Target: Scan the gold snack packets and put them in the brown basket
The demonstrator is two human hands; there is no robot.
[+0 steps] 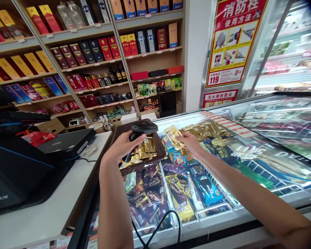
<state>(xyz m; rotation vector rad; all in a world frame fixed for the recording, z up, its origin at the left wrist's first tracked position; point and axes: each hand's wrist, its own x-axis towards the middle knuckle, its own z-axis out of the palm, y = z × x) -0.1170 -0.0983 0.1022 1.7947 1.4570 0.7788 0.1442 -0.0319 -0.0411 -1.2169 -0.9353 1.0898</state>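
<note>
My left hand (124, 145) is closed round the handle of a black barcode scanner (145, 127), whose head points right. The scanner is above a dark brown woven basket (159, 147) holding gold packets (147, 147). My right hand (191, 141) pinches a shiny gold packet (173, 136) with a pale label facing up. That packet is just right of the scanner head, apart from it. More gold packets (207, 130) lie in a row behind and right of my right hand. The scanner's black cable (176, 214) loops below, near the freezer's front.
Beneath my arms is a chest freezer with wire baskets (215, 209) of wrapped ice creams (180, 195) and a sliding glass lid (280, 131). A white counter (75, 190) with a black checkout machine (18, 166) stands left. Shelves of boxed bottles (93, 52) line the back wall.
</note>
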